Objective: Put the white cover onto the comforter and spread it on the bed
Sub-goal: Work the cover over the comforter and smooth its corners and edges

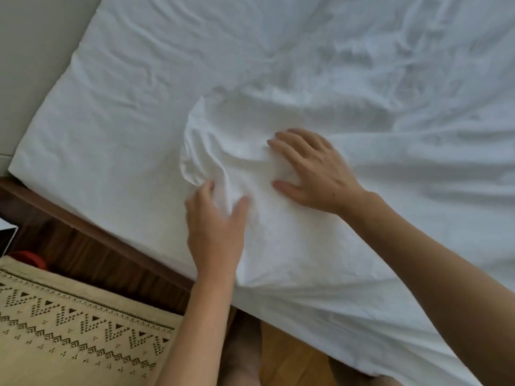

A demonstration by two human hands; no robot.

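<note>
The left hand (216,232) reaches up from the lower edge of the view on a bare forearm, palm down, with thumb and fingers spread round a raised fold of the wrinkled white fabric cover (250,129); the thumb sits on the right of the fold and the fingers on the left, so it grasps that ridge of cloth loosely. The right hand (312,171) comes in from the lower right on a long bare arm, its fingers straight and fanned, pressing flat on the cloth just beside the fold, holding nothing.

Motion blur softens the left fingertips, so how tightly they close is hard to read. Whether a comforter lies inside the cover cannot be told; only white cloth shows.

The cover lies over the bed, reaching past the top and right edges of the view, and hangs over the near side. The bunched, rounded lump sits directly above the left hand and left of the right hand. A dark brown wooden bed frame (106,254) runs below the cover's left corner, with a beige patterned woven cushion (78,324) near it at lower left.
</note>
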